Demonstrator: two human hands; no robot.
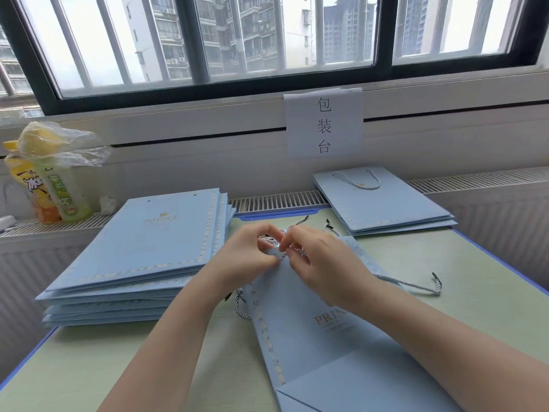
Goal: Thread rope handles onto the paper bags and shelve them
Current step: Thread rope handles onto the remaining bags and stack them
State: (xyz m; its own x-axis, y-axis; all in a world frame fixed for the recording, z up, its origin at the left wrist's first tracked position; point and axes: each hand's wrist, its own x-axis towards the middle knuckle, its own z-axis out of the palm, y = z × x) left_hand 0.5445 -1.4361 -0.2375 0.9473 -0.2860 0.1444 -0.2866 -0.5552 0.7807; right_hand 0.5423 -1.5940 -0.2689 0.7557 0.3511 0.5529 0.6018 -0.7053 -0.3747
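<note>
In the middle of the table (430,295), a rope (277,233) is being pinched by the left hand (246,257) and right hand (323,263) at the bag (312,328) top. It seems threading is being done; next, pulling through is being called for.

A paper sign (323,124) with three printed characters is taped below the barred window (208,40). At far left, drink bottles in a clear plastic bag (50,171) stand on the radiator grille (279,200).
</note>
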